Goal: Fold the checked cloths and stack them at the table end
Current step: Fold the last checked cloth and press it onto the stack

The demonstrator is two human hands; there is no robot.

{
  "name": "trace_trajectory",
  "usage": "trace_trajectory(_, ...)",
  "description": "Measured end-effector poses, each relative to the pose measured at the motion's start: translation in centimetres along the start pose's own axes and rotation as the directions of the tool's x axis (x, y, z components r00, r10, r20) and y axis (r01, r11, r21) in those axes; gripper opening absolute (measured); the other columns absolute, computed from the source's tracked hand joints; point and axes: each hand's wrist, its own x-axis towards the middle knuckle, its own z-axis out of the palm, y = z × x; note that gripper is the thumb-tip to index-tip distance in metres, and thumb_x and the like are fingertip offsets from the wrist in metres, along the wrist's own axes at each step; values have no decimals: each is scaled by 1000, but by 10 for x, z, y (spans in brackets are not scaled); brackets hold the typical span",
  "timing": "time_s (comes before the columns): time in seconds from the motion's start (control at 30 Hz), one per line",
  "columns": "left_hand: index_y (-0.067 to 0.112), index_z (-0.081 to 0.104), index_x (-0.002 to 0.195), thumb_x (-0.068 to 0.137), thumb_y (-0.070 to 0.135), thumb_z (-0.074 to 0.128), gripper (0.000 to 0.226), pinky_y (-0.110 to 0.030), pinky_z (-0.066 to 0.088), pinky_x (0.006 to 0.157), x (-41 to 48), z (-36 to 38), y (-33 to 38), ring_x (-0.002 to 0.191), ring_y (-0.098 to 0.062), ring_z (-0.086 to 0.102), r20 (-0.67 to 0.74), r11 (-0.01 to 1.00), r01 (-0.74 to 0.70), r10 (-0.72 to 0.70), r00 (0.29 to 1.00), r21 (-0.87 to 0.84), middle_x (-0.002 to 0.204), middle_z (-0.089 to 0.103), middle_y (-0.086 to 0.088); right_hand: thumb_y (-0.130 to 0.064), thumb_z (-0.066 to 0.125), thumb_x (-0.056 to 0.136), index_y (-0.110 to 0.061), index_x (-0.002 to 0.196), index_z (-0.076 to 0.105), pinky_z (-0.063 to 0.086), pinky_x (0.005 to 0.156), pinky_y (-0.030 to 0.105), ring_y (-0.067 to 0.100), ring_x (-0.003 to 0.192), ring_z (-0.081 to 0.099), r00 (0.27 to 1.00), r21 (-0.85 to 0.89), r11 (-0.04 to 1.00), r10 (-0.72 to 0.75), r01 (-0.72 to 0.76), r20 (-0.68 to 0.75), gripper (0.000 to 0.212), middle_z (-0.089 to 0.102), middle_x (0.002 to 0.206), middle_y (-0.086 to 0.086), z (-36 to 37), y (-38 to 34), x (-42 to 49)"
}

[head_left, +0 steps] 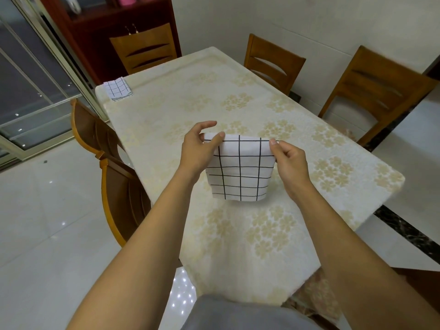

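Note:
A white cloth with black checks [240, 170] hangs folded in the air above the middle of the table [181, 96]. My left hand [198, 148] pinches its top left corner between thumb and fingers. My right hand [289, 160] pinches the top right corner. The cloth's lower edge hangs just above the tabletop. A small stack of folded checked cloths [118, 89] lies at the far left corner of the table.
The table wears a cream cloth with pale flower prints. Wooden chairs stand around it: two on the left [119, 186], one at the far end [145, 48], two on the right [371, 91]. A dark cabinet [102, 25] and glass sliding doors stand behind.

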Motion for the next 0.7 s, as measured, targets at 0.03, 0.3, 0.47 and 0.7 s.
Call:
trace_trajectory(0.03, 39, 68, 115, 89, 33, 73, 27, -21, 48, 79, 0, 0, -1, 86, -13, 56, -4, 1000, -9, 9, 1000, 6, 92, 63, 3, -54, 55, 89, 14, 87, 53, 37, 72, 33, 16, 74, 42, 1000, -8, 1000, -12, 12, 0, 68, 49, 74, 19, 0, 0, 0)
trace_trajectory(0.3, 33, 64, 113, 102, 25, 47, 21, -27, 40, 64, -5, 3, -7, 70, -15, 46, -97, 998, -25, 31, 995, 62, 78, 56, -8, -54, 54, 90, 15, 88, 53, 37, 74, 34, 18, 73, 40, 999, -37, 999, -37, 37, 21, 69, 48, 80, 33, -3, 12, -2)
trace_trajectory(0.47, 34, 70, 113, 98, 33, 63, 16, -21, 48, 87, -5, -2, -9, 71, -19, 46, 1, 998, -23, 23, 1000, -50, 72, 47, -11, -51, 60, 90, 16, 93, 56, 51, 81, 48, 30, 76, 54, 1000, -11, 1000, -21, 21, -5, 67, 54, 98, 41, -7, 16, -2)
trace_trajectory(0.7, 24, 74, 108, 101, 27, 59, 17, -28, 48, 86, -3, -4, -4, 73, -1, 57, -47, 999, -26, 24, 999, -39, 75, 52, -1, -31, 69, 91, 6, 79, 64, 44, 71, 25, 12, 72, 49, 998, 63, 997, -43, 46, -50, 40, 54, 73, 8, -6, 6, -2)
